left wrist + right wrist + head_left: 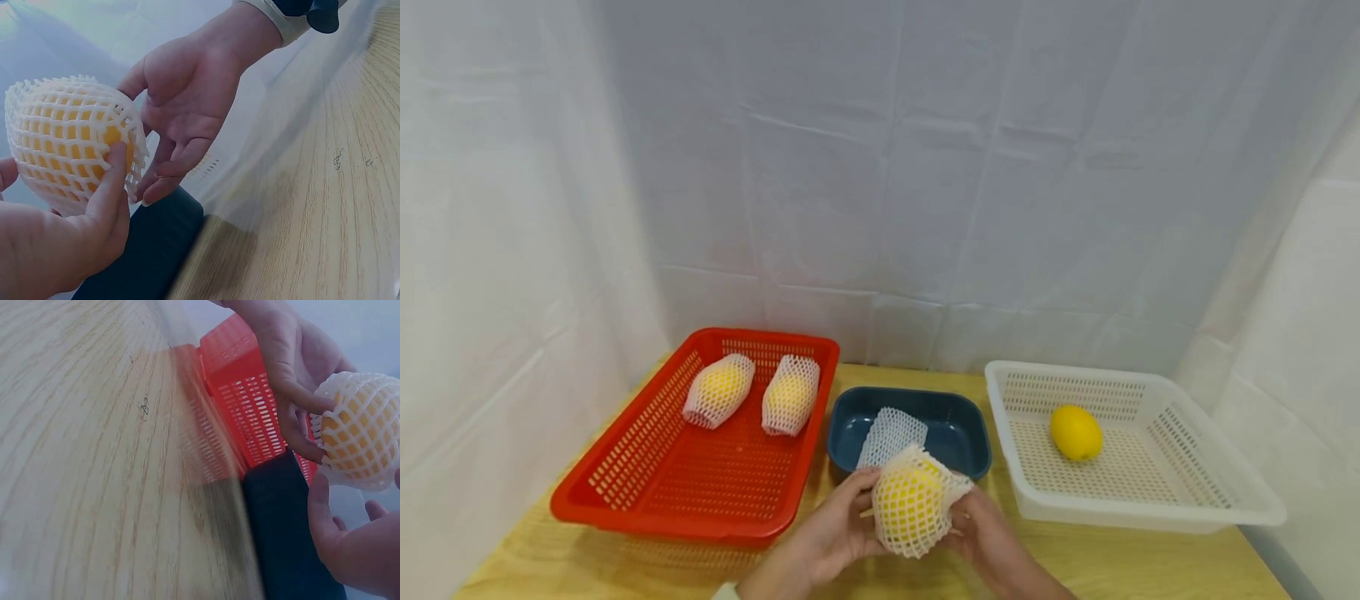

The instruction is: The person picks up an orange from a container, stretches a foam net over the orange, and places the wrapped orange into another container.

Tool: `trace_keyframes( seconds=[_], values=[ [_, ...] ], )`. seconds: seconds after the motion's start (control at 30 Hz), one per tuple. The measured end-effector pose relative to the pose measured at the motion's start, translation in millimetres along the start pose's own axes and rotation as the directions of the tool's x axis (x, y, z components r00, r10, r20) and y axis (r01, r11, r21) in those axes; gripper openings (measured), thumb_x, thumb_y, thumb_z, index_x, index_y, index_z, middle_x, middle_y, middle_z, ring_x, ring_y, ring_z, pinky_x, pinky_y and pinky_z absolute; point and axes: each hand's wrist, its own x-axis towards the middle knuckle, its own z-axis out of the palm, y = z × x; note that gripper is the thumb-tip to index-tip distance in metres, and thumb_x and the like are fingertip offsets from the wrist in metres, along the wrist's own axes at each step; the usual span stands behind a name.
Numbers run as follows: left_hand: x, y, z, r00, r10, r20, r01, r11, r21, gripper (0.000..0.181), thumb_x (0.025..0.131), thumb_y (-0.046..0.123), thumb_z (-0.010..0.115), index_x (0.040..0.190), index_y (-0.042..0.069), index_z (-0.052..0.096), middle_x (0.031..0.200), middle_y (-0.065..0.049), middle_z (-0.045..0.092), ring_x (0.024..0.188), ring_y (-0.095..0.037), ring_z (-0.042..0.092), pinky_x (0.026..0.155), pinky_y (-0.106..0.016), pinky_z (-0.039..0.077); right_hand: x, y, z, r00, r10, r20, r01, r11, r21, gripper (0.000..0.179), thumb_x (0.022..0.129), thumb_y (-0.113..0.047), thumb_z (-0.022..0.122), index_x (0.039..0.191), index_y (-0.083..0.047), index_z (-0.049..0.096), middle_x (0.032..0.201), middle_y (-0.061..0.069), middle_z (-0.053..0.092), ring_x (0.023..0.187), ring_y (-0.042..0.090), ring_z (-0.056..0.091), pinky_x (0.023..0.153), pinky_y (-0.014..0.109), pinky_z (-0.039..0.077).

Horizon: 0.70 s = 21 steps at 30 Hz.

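Observation:
Between both hands, in front of the blue basin, is a yellow lemon (908, 504) inside a white foam net (56, 147). My left hand (842, 529) grips the netted lemon from its left side, fingers bent around it, as the left wrist view also shows. At the other side my right hand (988, 529) holds the net's loose end with its fingertips and thumb; part of its grip is hidden behind the net. Yellow fruit shows through the mesh. Another foam net (891, 435) lies flat in the blue basin (958, 404), just beyond the hands.
On the left, a red basket (722, 492) holds two netted lemons, one at the left (721, 388) and one at the right (791, 396). A white basket (1120, 504) with one bare lemon (1076, 432) stands right. Pale curtains surround the wooden table (1097, 558).

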Motion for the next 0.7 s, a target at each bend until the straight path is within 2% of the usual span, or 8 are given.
trace_keyframes(
  seconds=[0.1, 0.23, 0.27, 0.33, 0.4, 0.5, 0.57, 0.7],
  values=[
    [-0.7, 0.0, 0.0, 1.0, -0.006, 0.006, 0.006, 1.0, -0.016, 0.05, 0.097, 0.038, 0.053, 0.134, 0.008, 0.038, 0.125, -0.016, 0.047, 0.102, -0.027, 0.057, 0.087, -0.049, 0.052, 0.8, -1.6, 0.8, 0.999, -0.034, -0.042, 0.032, 0.998, -0.062, 0.034, 0.094, -0.009, 0.042, 0.122, -0.023, 0.056, 0.117, -0.008, 0.059, 0.107, 0.011, 0.057, 0.091, 0.037, 0.047],
    [-1.1, -0.3, 0.3, 1.0, 0.0, 0.011, 0.0, 0.999, -0.035, 0.042, 0.099, 0.034, 0.05, 0.13, 0.009, 0.038, 0.121, -0.014, 0.049, 0.101, -0.024, 0.057, 0.086, -0.045, 0.053, 1.4, -2.4, 2.0, 0.992, -0.123, -0.041, 0.119, 0.988, -0.095, 0.042, 0.099, -0.013, 0.039, 0.14, -0.007, 0.042, 0.127, -0.006, 0.054, 0.114, 0.008, 0.055, 0.095, 0.032, 0.045],
    [-1.0, -0.4, 0.4, 1.0, 0.003, 0.009, -0.003, 0.999, -0.039, 0.039, 0.099, 0.033, 0.049, 0.128, 0.009, 0.039, 0.12, -0.014, 0.049, 0.101, -0.024, 0.058, 0.085, -0.045, 0.054, 1.0, -2.7, 2.3, 0.989, -0.145, -0.032, 0.141, 0.985, -0.1, 0.046, 0.098, -0.012, 0.04, 0.143, 0.0, 0.036, 0.131, -0.002, 0.052, 0.114, 0.007, 0.054, 0.097, 0.03, 0.045],
    [-0.9, -0.7, 0.7, 1.0, 0.01, 0.003, -0.01, 0.999, -0.046, 0.034, 0.1, 0.032, 0.048, 0.125, 0.01, 0.04, 0.118, -0.013, 0.049, 0.1, -0.024, 0.058, 0.084, -0.044, 0.054, 0.1, -2.3, 1.8, 0.981, -0.192, 0.013, 0.192, 0.975, -0.115, 0.054, 0.1, -0.013, 0.042, 0.146, 0.011, 0.024, 0.14, 0.015, 0.046, 0.116, 0.004, 0.052, 0.098, 0.025, 0.044],
    [-0.9, -1.0, 0.8, 1.0, 0.015, -0.003, -0.015, 0.999, -0.046, 0.033, 0.101, 0.032, 0.048, 0.125, 0.011, 0.04, 0.117, -0.013, 0.05, 0.099, -0.023, 0.059, 0.083, -0.043, 0.055, -1.2, -2.2, 0.7, 0.975, -0.213, 0.056, 0.219, 0.967, -0.129, 0.066, 0.099, -0.013, 0.05, 0.147, 0.014, 0.013, 0.147, 0.029, 0.033, 0.119, 0.0, 0.05, 0.098, 0.022, 0.043],
    [-1.1, -1.6, 1.1, 1.0, 0.023, 0.001, -0.023, 0.999, -0.024, 0.036, 0.101, 0.034, 0.049, 0.127, 0.01, 0.041, 0.118, -0.013, 0.052, 0.1, -0.024, 0.059, 0.084, -0.043, 0.055, -2.6, -1.9, -0.4, 0.974, -0.206, 0.091, 0.219, 0.963, -0.16, 0.079, 0.096, -0.011, 0.06, 0.149, 0.012, 0.006, 0.151, 0.038, 0.015, 0.123, 0.001, 0.047, 0.099, 0.021, 0.042],
    [-1.9, -2.0, 0.9, 1.0, 0.025, 0.013, -0.025, 1.0, 0.008, 0.04, 0.101, 0.037, 0.049, 0.13, 0.01, 0.041, 0.12, -0.013, 0.053, 0.102, -0.024, 0.059, 0.086, -0.044, 0.054, -2.5, -2.3, 0.2, 0.984, -0.17, 0.055, 0.177, 0.969, -0.171, 0.084, 0.092, -0.01, 0.066, 0.151, 0.007, 0.008, 0.15, 0.036, 0.02, 0.123, 0.008, 0.048, 0.098, 0.023, 0.044],
    [-3.5, -2.6, 0.8, 0.999, -0.002, 0.038, -0.001, 0.997, 0.083, 0.042, 0.1, 0.041, 0.049, 0.129, 0.011, 0.041, 0.123, -0.014, 0.052, 0.103, -0.026, 0.061, 0.089, -0.048, 0.052, -1.1, -2.2, 1.3, 0.992, -0.122, -0.032, 0.113, 0.973, -0.203, 0.082, 0.088, -0.011, 0.07, 0.15, 0.002, 0.018, 0.142, 0.032, 0.039, 0.118, 0.021, 0.054, 0.093, 0.029, 0.049]
  ],
)
